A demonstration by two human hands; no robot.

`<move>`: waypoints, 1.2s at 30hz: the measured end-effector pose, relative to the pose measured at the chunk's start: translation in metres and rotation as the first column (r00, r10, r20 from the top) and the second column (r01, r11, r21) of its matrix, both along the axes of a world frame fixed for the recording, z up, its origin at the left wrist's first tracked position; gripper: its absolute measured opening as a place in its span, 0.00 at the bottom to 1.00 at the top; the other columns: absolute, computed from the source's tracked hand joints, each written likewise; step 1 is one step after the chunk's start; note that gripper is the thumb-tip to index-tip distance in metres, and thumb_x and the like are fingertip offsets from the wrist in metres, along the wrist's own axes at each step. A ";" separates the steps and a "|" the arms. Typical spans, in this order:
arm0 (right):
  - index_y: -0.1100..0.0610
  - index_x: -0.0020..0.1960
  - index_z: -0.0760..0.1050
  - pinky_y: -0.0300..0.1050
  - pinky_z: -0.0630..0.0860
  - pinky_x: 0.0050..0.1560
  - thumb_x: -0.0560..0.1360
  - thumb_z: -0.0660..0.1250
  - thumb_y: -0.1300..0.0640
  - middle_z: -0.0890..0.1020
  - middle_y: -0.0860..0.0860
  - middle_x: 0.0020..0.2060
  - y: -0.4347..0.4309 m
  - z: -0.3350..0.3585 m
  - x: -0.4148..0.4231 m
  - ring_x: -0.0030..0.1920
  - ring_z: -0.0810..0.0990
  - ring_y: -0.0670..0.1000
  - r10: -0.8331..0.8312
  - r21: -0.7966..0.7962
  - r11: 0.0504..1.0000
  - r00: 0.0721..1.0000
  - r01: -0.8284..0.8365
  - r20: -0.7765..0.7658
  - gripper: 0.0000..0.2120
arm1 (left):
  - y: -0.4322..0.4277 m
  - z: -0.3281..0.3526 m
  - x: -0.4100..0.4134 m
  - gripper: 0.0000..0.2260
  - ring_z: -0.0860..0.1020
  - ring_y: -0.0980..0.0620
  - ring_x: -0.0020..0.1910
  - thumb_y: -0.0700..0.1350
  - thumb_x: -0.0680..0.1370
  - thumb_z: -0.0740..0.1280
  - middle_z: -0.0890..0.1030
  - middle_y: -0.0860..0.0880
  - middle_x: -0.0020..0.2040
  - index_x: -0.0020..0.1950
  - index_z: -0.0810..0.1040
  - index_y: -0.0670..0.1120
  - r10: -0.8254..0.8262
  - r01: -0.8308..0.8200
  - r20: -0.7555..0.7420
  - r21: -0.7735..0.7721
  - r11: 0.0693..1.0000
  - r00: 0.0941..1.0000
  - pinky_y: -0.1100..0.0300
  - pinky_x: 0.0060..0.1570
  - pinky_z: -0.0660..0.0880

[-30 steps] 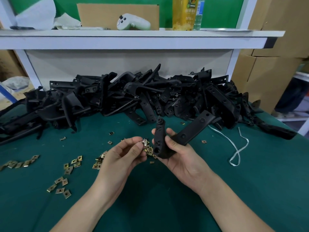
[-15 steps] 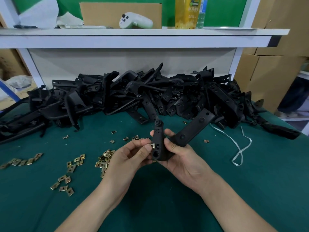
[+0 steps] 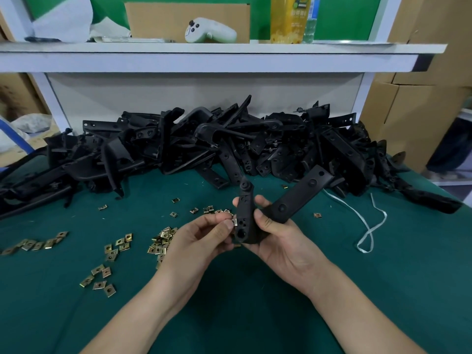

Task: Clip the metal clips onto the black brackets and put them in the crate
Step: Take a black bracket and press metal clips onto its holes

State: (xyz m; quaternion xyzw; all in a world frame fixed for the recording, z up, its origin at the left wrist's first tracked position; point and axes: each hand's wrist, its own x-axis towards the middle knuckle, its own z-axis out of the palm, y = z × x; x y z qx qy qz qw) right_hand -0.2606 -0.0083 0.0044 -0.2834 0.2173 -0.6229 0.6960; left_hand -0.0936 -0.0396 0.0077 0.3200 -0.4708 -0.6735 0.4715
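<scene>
White shelf (image 3: 204, 60) above green-covered table (image 3: 255, 290), cardboard boxes (image 3: 421, 72) right.

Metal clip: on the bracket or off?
Partly on at most: the left hand pinches the metal clip against the edge of the black bracket gripped by the right hand. Fully seated: cannot tell.

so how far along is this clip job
Done: nothing to count; no crate is in view. In hand: the right hand holds one black bracket while the left hand pinches a metal clip against its edge, not clearly seated. Left: a big pile of brackets at the back of the table and many loose clips, so most of the job seems ahead.
</scene>
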 end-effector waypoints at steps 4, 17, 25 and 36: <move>0.56 0.64 0.70 0.58 0.80 0.58 0.78 0.64 0.64 0.79 0.59 0.65 0.000 0.000 0.000 0.63 0.80 0.60 -0.004 0.004 1.000 1.000 0.004 -0.025 0.16 | 0.000 0.003 0.002 0.09 0.78 0.56 0.34 0.45 0.68 0.74 0.81 0.48 0.38 0.45 0.86 0.43 -0.023 0.023 0.017 0.018 1.000 1.000 0.63 0.41 0.79; 0.55 0.64 0.72 0.54 0.82 0.52 0.77 0.65 0.64 0.80 0.59 0.64 0.000 0.000 -0.002 0.61 0.82 0.58 0.030 0.038 0.999 1.000 -0.030 -0.004 0.16 | -0.003 0.010 0.011 0.07 0.77 0.54 0.34 0.41 0.69 0.72 0.81 0.47 0.37 0.45 0.87 0.41 -0.125 0.123 0.032 0.062 0.990 0.992 0.63 0.40 0.80; 0.55 0.61 0.75 0.52 0.82 0.49 0.77 0.64 0.64 0.81 0.60 0.63 0.002 0.002 0.002 0.58 0.83 0.58 0.000 0.044 0.999 0.999 0.002 -0.044 0.13 | -0.003 0.007 0.010 0.08 0.78 0.55 0.34 0.43 0.67 0.74 0.82 0.49 0.35 0.45 0.88 0.45 -0.127 0.125 0.027 0.069 0.990 0.992 0.63 0.42 0.80; 0.52 0.55 0.74 0.51 0.82 0.52 0.75 0.65 0.62 0.83 0.58 0.60 -0.001 0.003 0.002 0.56 0.84 0.56 -0.156 -0.025 0.988 0.980 0.154 -0.124 0.11 | 0.006 -0.006 -0.003 0.19 0.81 0.57 0.40 0.57 0.71 0.70 0.85 0.55 0.42 0.57 0.82 0.49 0.029 0.012 0.281 -0.143 0.990 0.959 0.60 0.46 0.80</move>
